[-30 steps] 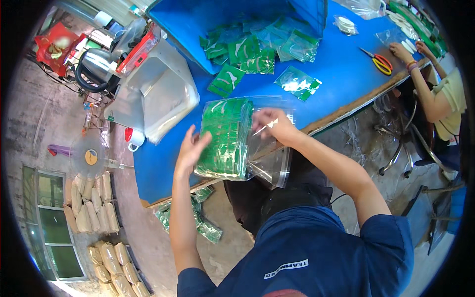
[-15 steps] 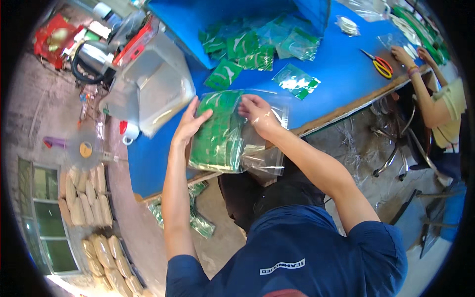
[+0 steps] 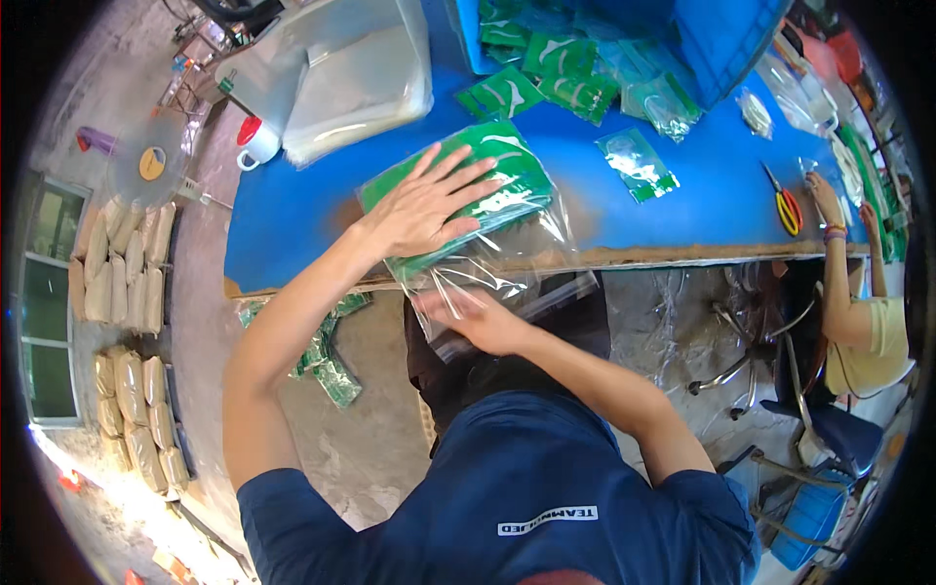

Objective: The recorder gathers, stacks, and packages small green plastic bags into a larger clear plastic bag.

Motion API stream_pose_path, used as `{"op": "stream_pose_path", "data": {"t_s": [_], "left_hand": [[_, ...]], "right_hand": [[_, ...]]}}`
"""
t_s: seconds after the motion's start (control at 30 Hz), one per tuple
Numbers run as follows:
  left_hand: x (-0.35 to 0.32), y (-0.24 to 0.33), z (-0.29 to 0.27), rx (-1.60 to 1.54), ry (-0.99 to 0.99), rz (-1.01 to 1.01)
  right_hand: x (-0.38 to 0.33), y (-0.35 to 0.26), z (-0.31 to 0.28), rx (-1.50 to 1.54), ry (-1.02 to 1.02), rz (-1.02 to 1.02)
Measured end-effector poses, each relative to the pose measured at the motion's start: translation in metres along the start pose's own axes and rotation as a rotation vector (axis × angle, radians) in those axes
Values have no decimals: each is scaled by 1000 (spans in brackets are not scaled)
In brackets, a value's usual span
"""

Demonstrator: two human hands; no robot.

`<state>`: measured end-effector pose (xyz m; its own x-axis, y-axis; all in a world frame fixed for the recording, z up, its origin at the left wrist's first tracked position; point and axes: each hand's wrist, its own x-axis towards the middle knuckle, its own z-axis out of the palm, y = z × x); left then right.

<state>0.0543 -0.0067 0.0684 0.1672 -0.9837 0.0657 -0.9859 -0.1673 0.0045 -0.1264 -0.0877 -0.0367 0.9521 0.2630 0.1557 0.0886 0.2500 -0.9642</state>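
The left hand (image 3: pixel 414 213) lies, fingers apart, across the bag of green packets (image 3: pixel 526 175). The right hand (image 3: pixel 485 320) blurs by its loose nearer end (image 3: pixel 507 263); I can't tell whether those fingers grip.

The table (image 3: pixel 614 229) has a blue top and a worn brown edge. The floor (image 3: pixel 385 439) is grey and patchy, with shiny clear scraps (image 3: pixel 668 322) on it. A grey wall (image 3: pixel 107 83) is on the left, and so is a window (image 3: pixel 49 292) with dark green panes. Near it are tan sacks (image 3: pixel 122 263) in two piles, and a fan (image 3: pixel 151 164) — its middle is yellow. Low on the left, light (image 3: pixel 107 502) shines very bright. A dark blue chair (image 3: pixel 843 436) is on the right.
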Motion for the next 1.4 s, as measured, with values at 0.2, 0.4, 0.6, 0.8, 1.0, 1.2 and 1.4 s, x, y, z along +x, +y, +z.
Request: {"op": "stream_pose_path", "data": {"t_s": [0.2,0.4,0.6,0.8,1.0,1.2,1.4], "left_hand": [[-36,31,17,-31,83,-94],[-12,-3,9,67,76,86],[-103,42,-8,-477,938,-559],[-144,154,63,-898,922,-1000],[-150,161,72,-1310,1139,-1207],[-159,171,73,-1340,1102,-1185],[-147,118,35,-1232,953,-1031]], "right_hand": [[-47,-41,9,127,-222,241],[-44,-51,17,-78,-478,323],[-85,-74,-18,-132,-246,200],[-62,-89,-17,-382,48,-118],[1,-34,38,-977,102,-202],[16,-25,38,-755,59,-87],[16,-10,38,-858,27,-93]]}}
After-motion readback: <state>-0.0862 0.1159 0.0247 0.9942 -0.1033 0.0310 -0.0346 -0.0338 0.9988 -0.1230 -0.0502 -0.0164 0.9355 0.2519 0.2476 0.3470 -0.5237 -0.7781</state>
